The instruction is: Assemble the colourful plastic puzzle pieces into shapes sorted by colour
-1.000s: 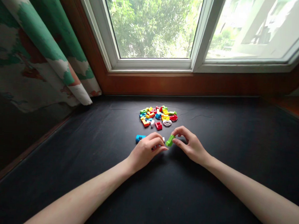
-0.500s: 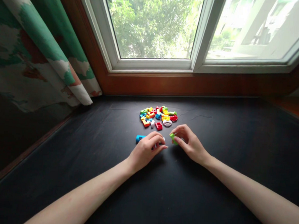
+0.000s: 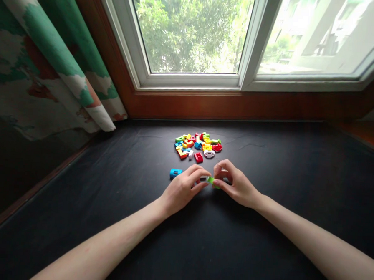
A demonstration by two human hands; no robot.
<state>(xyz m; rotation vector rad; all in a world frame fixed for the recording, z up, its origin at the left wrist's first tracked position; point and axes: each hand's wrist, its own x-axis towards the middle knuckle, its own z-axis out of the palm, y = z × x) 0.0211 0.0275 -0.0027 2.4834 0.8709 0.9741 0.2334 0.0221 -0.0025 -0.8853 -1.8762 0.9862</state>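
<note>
My right hand (image 3: 236, 182) is closed in a pinch on a small light green toy block (image 3: 210, 180), whose right part is hidden by the fingers. Just left of it, the curled fingers of my left hand (image 3: 183, 188) are around a white toy block (image 3: 203, 178), mostly covered by the hand. The green block's left end meets the white one, or is very close to it; I cannot tell if they are joined. Beyond the left knuckles a blue toy block (image 3: 175, 173) with a dark slot shows, its right end reaching behind the hand.
A pile of loose toy blocks in several colours lies beyond the hands, with a red block (image 3: 198, 157) and a white ring-like block (image 3: 209, 154) at its near edge. Everything rests on a black tabletop (image 3: 181, 248). A window (image 3: 190, 79) and a curtain (image 3: 68, 67) border it.
The right hand has moved slightly left and nearer, bringing the green block down to the left hand's fingertips. My left hand has barely shifted.
</note>
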